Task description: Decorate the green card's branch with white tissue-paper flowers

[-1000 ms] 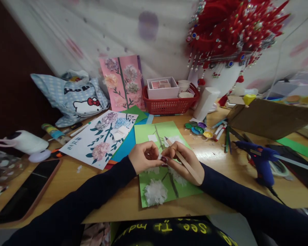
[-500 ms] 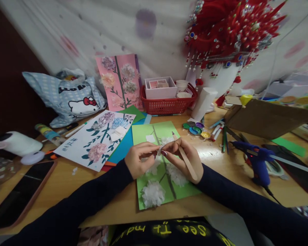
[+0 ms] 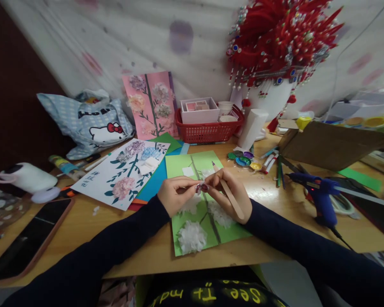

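Above a green sheet [image 3: 179,164] with white paper flowers [image 3: 192,237] and a painted dark stem, my two hands meet fingertip to fingertip. My left hand [image 3: 176,195] pinches a small white paper piece [image 3: 199,191], mostly hidden by the fingers. My right hand [image 3: 232,194] pinches at the same piece and also holds a flat wooden stick [image 3: 231,198] against the palm, its pointed dark tip up. A small white square [image 3: 188,171] lies on the sheet's upper left.
Left are a white flower picture [image 3: 97,181], a phone [image 3: 30,238] and a bag [image 3: 105,123]. Behind stand a red basket [image 3: 205,133] and a pink flower picture [image 3: 152,104]. Right are a paint palette [image 3: 244,161], pens, a blue glue gun [image 3: 321,194] and a cardboard box [image 3: 333,145].
The fingertips of both hands have drawn closer together around the small paper piece, and the left fingers are more closed. The view has shifted slightly.
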Available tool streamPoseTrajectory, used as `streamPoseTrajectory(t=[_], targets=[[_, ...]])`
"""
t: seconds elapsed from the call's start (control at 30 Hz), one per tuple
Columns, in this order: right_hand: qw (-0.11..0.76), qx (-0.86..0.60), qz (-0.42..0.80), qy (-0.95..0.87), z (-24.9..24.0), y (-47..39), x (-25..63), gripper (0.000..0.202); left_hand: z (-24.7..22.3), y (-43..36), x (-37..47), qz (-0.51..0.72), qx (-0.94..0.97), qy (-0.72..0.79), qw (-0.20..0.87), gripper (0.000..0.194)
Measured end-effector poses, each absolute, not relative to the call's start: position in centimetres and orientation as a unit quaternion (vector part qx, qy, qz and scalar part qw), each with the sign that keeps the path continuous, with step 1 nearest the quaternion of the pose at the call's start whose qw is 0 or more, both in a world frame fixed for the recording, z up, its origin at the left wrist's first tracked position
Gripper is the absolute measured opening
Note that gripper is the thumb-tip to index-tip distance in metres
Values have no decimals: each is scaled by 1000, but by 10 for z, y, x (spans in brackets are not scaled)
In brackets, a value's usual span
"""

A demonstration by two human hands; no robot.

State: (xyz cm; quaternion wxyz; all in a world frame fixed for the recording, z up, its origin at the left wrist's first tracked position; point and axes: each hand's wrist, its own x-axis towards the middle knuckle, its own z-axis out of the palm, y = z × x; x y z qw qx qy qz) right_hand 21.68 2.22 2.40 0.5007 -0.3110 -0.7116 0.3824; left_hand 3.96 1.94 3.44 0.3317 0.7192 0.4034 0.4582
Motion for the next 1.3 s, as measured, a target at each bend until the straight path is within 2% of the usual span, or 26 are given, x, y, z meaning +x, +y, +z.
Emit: streamPoseTrajectory(t=[0.37,0.73,1.03,1.3], targets=[[522,-326,273,-739,28,17,219,26,30,24,41,472,570,476,476,16],[491,-279,406,-719,32,13,218,22,34,19,44,473,597,379,525,20],[478,-275,418,-722,25,16,217,24,33,22,45,437,546,417,580,39],[494,-292,436,-693,26,19,218,25,31,19,45,456,538,381,598,38]])
